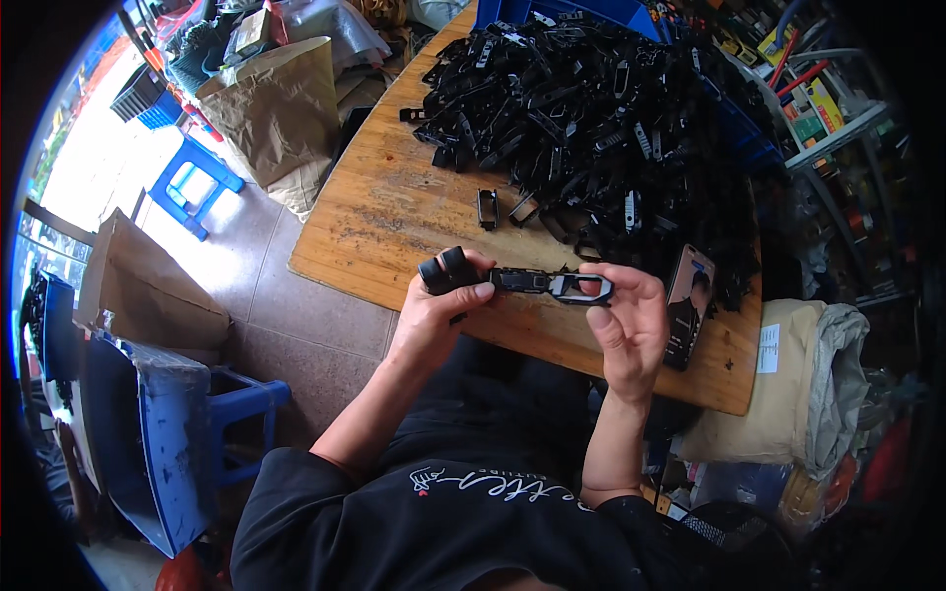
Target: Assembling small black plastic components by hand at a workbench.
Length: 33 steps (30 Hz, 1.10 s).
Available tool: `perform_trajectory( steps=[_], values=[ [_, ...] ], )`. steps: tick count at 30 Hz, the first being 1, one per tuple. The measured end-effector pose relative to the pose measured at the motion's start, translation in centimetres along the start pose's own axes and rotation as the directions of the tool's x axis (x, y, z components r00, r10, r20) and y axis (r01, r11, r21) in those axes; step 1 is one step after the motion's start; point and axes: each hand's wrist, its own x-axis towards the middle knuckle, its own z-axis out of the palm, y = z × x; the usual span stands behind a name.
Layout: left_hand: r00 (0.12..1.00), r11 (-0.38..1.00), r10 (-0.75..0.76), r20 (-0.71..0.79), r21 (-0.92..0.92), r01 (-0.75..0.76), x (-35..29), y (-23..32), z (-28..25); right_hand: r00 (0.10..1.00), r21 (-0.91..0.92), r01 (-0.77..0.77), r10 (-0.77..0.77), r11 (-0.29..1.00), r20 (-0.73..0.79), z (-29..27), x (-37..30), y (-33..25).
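Observation:
My left hand (434, 317) grips the thick black end of a long black keychain-like part (537, 283), thumb on top. My right hand (628, 325) holds the other end, where a metal clip loop sits between thumb and fingers. I hold the part level just above the near edge of the wooden table (389, 212). A big heap of similar black parts (591, 118) covers the far half of the table. Two loose black pieces (503, 208) lie apart from the heap, just beyond my hands.
A phone (688, 305) lies on the table by my right hand. A sack (798, 389) stands at the right, brown paper bags (281, 108) and a blue stool (192, 185) at the left, another blue stool (232, 414) near my left arm.

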Motion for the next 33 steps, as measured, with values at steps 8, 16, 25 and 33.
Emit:
perform_trajectory(
  steps=[8, 16, 25, 33],
  values=[
    [0.999, 0.990, -0.012, 0.050, 0.139, 0.005, -1.0, 0.1, 1.8, 0.966, -0.387, 0.185, -0.095, 0.904, 0.240, -0.9, -0.3, 1.2],
    [0.984, 0.873, 0.169, 0.049, 0.456, -0.173, -1.4, -0.3, 2.4, 0.959, -0.494, 0.238, -0.122, 0.836, 0.256, -0.6, -0.5, 0.7],
    [0.986, 0.985, 0.126, -0.109, 0.133, -0.111, -1.2, -0.8, 2.4, 0.975, -0.328, -0.099, 0.158, 0.939, 0.158, 0.6, -1.7, 2.1],
    [0.989, 0.997, 0.076, -0.131, 0.029, -0.073, -0.6, 0.7, 2.6, 0.969, -0.406, -0.154, 0.218, 0.901, 0.115, 3.0, -2.8, 2.5]
  ],
)
